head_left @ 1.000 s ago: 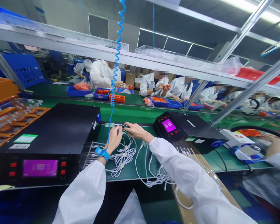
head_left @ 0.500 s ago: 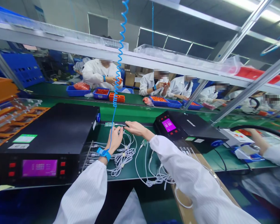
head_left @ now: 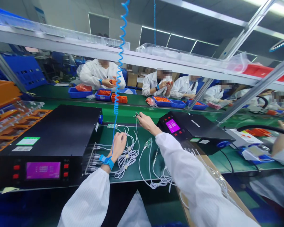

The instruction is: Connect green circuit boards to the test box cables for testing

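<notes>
The right hand (head_left: 148,123) was extended over the far side of the worktop (head_left: 133,174). Its thumb and forefinger were clamped on a small dark piece (head_left: 137,115), which projected leftward past the fingertips; from my position it was too small to identify. A white cable (head_left: 136,126) hung directly below these fingertips; whether it was joined to the piece could not be determined.

The left hand (head_left: 119,142) was positioned lower and nearer the front edge, well apart from the right. Its fingers were curled inward; I could not tell whether they were closed on anything. A green circuit board (head_left: 112,125) lay on the worktop just beyond the left fingers, apart from them, with a white lead at its right end. The coiled white cables (head_left: 130,156) lay immediately right of the left hand.

A second circuit board (head_left: 148,143) lay between those coils and the right sleeve (head_left: 180,164), below the right fingers and clear of them. A blue cord (head_left: 121,56) descended to the blue wristband (head_left: 106,161) on the left wrist.
</notes>
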A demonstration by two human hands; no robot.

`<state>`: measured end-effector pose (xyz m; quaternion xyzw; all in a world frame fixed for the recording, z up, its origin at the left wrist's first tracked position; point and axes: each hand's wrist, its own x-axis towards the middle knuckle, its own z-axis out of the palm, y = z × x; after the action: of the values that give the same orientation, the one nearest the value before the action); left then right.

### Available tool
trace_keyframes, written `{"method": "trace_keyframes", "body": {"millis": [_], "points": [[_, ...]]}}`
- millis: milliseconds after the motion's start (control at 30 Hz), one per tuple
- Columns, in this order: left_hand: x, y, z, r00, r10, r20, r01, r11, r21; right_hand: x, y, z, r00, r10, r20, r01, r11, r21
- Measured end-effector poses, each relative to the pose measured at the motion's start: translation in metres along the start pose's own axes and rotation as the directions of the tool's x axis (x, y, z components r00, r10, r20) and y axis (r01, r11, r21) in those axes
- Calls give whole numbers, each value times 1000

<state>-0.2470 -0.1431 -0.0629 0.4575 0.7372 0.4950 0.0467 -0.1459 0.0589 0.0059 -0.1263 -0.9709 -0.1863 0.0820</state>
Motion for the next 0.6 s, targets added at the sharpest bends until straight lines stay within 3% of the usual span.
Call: {"method": "trace_keyframes", "body": {"millis": [100,167,333,467,600], "points": [[0,-7,-1,996,-58,-67,55,997,-50,-11,5,-9,998,37,-50,-34,997,63],[5,-6,1,994,-94,-59,87,989,-117,-18,-3,-16,985,81,-152,-55,985,165],[17,24,21,993,-112,33,117,949,-293,-30,-31,-39,875,242,-420,-54,910,412],[23,45,45,994,-66,-81,25,903,-429,-47,-36,-57,813,289,-506,-3,870,493],[27,56,65,987,-79,-138,1,873,-487,-67,-29,-67,762,356,-542,-47,864,502]]}}
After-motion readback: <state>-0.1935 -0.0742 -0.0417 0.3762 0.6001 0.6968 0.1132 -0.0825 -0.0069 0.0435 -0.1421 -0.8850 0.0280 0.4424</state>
